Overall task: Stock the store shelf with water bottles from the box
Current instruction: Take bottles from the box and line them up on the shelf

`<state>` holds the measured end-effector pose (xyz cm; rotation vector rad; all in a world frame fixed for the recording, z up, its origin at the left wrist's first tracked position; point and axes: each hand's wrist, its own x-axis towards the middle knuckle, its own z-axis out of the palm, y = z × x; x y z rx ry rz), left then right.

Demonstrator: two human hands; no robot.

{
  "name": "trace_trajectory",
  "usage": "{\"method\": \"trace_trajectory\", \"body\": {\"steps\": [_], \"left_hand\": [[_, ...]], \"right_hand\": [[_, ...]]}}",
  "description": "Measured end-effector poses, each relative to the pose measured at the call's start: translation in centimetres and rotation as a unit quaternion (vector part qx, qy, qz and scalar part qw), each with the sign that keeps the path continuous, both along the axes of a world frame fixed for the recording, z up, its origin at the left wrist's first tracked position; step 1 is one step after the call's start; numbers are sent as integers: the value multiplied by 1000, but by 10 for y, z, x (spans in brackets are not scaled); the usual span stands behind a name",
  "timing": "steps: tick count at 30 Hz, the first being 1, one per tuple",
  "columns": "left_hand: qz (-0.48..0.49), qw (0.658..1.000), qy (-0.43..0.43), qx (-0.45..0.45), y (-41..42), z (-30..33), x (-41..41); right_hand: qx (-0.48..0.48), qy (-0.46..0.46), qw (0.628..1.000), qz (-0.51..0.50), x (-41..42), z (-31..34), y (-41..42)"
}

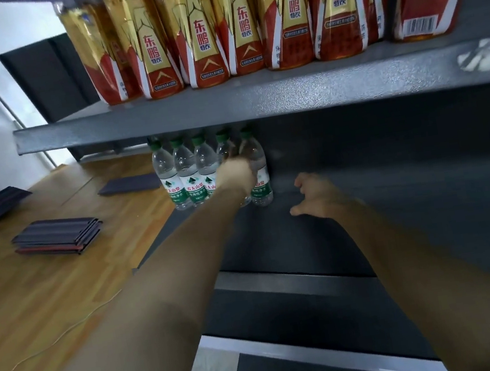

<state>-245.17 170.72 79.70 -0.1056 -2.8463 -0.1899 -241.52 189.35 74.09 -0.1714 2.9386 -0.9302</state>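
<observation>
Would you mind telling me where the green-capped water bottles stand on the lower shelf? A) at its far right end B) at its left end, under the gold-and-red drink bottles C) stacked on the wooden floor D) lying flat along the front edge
B: the water bottles stand upright in a row at the left end of the lower shelf, beneath the gold-and-red drink bottles.

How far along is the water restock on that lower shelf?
Early. Done: a short row of green-capped water bottles stands at the left back of the lower shelf. In hand: the left hand is on a bottle in that row; the right hand hovers open, holding nothing. Left: the shelf to the right of the row is bare. The box is out of view.
</observation>
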Motion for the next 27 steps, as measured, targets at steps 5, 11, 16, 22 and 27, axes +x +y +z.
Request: {"method": "trace_trajectory", "body": {"steps": [5, 11, 16, 22, 27], "left_hand": [[-28, 995, -33, -90, -39, -14, 63], [-59, 987, -110, -105, -82, -47, 136], [-71, 983, -147, -80, -112, -108, 171], [-98, 963, -239, -76, -123, -226, 218], [-110, 939, -319, -65, -126, -328, 277]], "right_hand": [[45, 6, 999, 3, 43, 3, -30], [89, -7, 996, 20, 103, -12, -77], [157, -2, 986, 47, 160, -59, -107], [154, -13, 987, 45, 232, -152, -129], [146, -180, 971, 60, 278, -261, -137]]}}
